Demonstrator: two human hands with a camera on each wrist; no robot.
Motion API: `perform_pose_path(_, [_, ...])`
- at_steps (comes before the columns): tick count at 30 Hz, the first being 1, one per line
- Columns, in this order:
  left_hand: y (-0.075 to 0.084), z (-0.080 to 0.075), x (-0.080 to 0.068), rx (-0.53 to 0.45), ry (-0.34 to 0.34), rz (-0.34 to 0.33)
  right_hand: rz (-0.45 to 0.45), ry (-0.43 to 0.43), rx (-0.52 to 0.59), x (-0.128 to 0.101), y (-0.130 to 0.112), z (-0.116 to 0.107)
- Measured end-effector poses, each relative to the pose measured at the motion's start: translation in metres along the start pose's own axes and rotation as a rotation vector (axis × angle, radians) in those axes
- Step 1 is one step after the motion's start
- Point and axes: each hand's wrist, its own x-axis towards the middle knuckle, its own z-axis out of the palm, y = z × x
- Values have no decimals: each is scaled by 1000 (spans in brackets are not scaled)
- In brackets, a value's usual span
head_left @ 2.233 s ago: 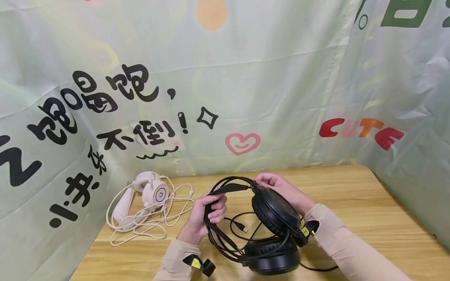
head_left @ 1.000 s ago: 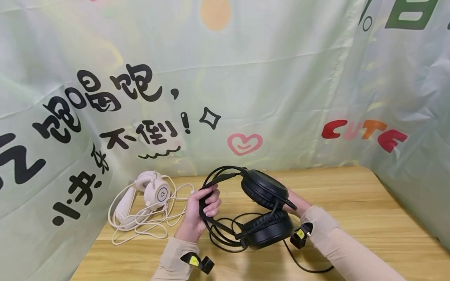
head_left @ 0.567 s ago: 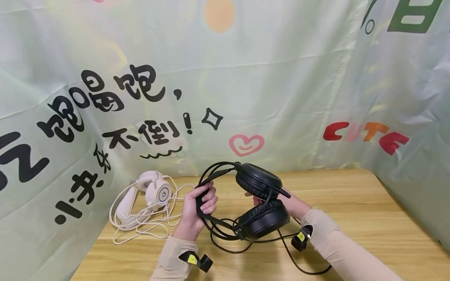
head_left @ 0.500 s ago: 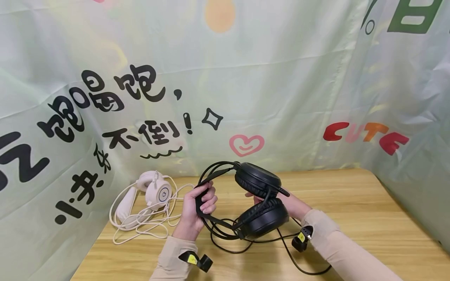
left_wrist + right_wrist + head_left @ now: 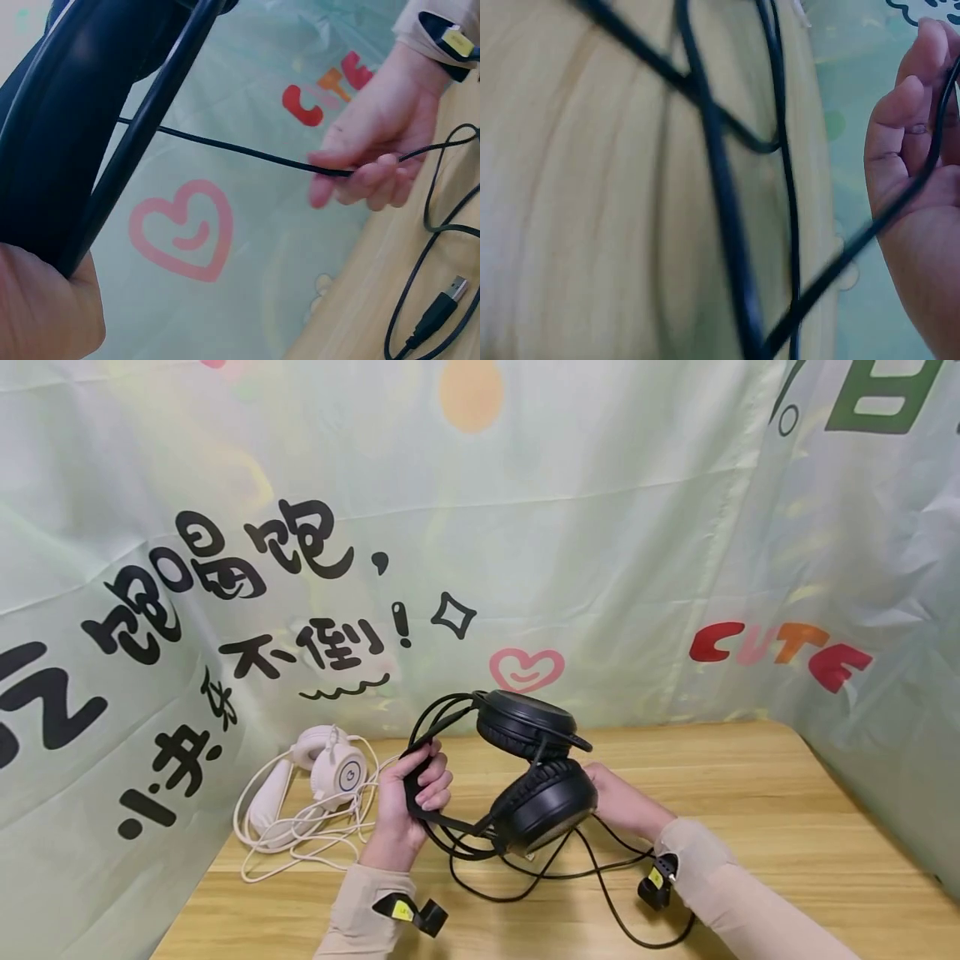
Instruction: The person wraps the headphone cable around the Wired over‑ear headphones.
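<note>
Head view: a pale green printed curtain (image 5: 600,527) hangs behind and beside a wooden desk (image 5: 750,793), on whose far left corner lies a white headset (image 5: 326,768) in its tangle of white cord. Held up above the middle of the desk is a black headset (image 5: 525,768), its two ear cups stacked one over the other and tilted. The left hand (image 5: 408,802) has its grip clenched around the headset's headband, fingers curled over the strap. The right hand (image 5: 618,797) sits just behind the lower ear cup; the left wrist view shows its fingers (image 5: 360,176) pinching the thin black cable (image 5: 600,893), which runs taut from the headset and then loops down loosely onto the desk. A small plug (image 5: 442,300) at the cable's end rests on the wood.
</note>
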Motion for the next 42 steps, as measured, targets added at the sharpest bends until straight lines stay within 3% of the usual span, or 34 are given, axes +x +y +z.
perform_pose_path(4, [4, 0, 0, 0, 35, 21, 15, -15, 38, -1, 4, 1])
perform_pose_path(13, [11, -1, -1, -33, 88, 93, 161, -84, 110, -10, 5, 0])
perform_pose_path(42, [24, 0, -3, -130, 319, 222, 93, -212, 102, -48, 2, 3])
